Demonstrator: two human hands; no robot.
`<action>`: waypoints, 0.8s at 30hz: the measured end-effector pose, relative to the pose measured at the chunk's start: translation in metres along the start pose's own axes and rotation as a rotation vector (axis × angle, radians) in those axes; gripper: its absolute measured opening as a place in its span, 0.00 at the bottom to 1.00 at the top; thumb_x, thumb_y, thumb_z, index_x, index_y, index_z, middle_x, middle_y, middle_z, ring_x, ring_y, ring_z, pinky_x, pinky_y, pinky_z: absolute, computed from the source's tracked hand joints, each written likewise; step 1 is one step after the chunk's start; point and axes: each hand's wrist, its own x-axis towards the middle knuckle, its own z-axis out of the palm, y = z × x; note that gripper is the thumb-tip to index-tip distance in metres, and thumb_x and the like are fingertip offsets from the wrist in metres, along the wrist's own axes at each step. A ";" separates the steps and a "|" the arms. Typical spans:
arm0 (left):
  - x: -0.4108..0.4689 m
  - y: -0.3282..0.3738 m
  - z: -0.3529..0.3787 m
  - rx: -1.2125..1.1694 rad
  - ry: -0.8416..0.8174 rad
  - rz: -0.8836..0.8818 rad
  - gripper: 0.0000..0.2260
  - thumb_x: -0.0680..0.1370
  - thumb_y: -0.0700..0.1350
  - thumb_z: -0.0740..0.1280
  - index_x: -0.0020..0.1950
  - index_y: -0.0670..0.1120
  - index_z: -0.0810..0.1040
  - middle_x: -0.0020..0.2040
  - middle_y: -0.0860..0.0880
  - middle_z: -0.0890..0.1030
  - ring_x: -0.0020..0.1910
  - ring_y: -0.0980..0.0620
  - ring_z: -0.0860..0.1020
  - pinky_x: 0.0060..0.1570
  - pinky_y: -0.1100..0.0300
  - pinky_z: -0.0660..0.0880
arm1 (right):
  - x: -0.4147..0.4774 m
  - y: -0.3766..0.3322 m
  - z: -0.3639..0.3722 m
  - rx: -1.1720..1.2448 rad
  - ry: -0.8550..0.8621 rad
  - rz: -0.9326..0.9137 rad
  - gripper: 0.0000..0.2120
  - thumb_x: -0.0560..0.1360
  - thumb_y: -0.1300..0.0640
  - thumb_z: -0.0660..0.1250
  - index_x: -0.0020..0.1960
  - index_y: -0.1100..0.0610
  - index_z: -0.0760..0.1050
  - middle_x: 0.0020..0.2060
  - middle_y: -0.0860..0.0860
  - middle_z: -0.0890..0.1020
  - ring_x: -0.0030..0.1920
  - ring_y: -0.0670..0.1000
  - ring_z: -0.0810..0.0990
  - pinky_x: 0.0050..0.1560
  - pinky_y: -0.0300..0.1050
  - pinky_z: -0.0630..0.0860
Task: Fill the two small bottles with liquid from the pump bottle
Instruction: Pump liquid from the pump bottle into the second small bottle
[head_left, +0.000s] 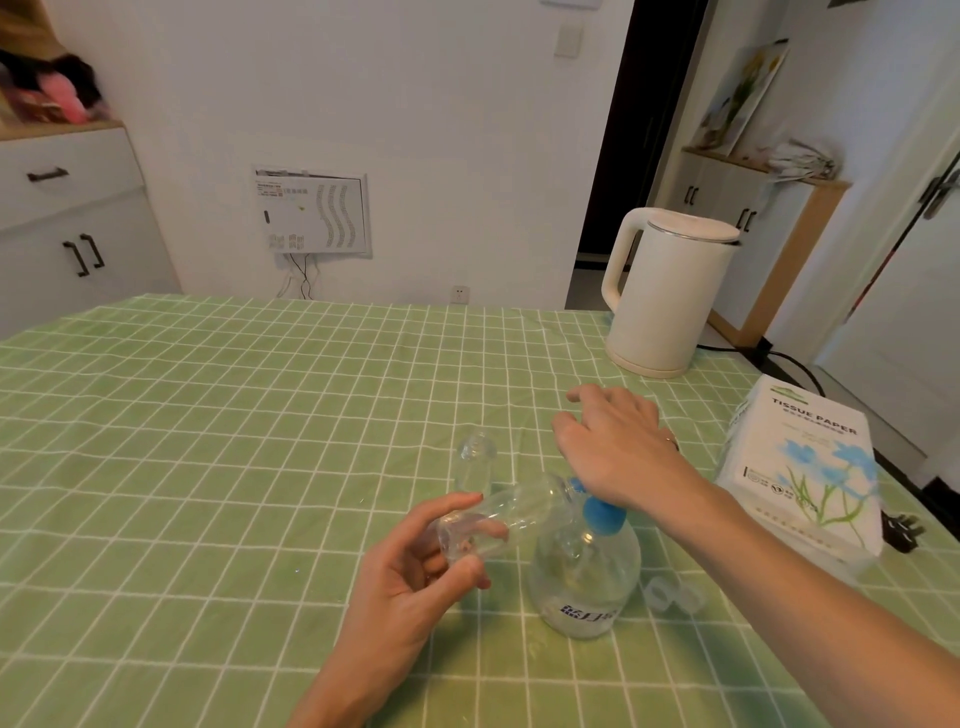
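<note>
Beyond your right hand (618, 447): white kettle (665, 296), with the tissue paper box (800, 467) off to its right. Under that hand's heel is the pump bottle (584, 577). Fingers are spread flat and grip nothing, only pressing the blue pump head (602, 514). Your left hand (410, 582) pinches a small bottle (509, 519) by its base, tipped nearly sideways, mouth at the nozzle. Just past it the second small bottle (474, 462) stands upright. Clear caps (670, 595) lie right of the pump bottle. Risk: if the mouth drifts off the nozzle mid-press, liquid hits the cloth. An off-centre press could tip the pump bottle.
</note>
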 end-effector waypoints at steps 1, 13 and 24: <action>0.000 0.000 0.000 0.004 0.004 0.000 0.21 0.75 0.35 0.71 0.64 0.56 0.82 0.56 0.42 0.87 0.43 0.50 0.85 0.46 0.62 0.81 | 0.000 0.000 0.001 0.007 -0.004 0.005 0.24 0.81 0.47 0.51 0.76 0.49 0.62 0.77 0.52 0.62 0.77 0.57 0.53 0.75 0.67 0.55; 0.001 -0.002 0.000 -0.018 0.015 0.007 0.22 0.74 0.35 0.71 0.63 0.56 0.82 0.56 0.42 0.87 0.41 0.51 0.85 0.43 0.64 0.81 | 0.000 -0.001 0.001 0.001 0.031 -0.006 0.22 0.81 0.47 0.52 0.72 0.50 0.67 0.72 0.53 0.68 0.74 0.58 0.59 0.72 0.64 0.61; 0.001 -0.004 0.000 -0.015 0.016 0.002 0.21 0.74 0.35 0.71 0.63 0.56 0.82 0.58 0.42 0.87 0.40 0.51 0.85 0.42 0.64 0.80 | -0.002 -0.001 0.005 0.007 0.016 0.024 0.22 0.80 0.46 0.52 0.71 0.50 0.68 0.72 0.53 0.68 0.74 0.58 0.59 0.72 0.66 0.61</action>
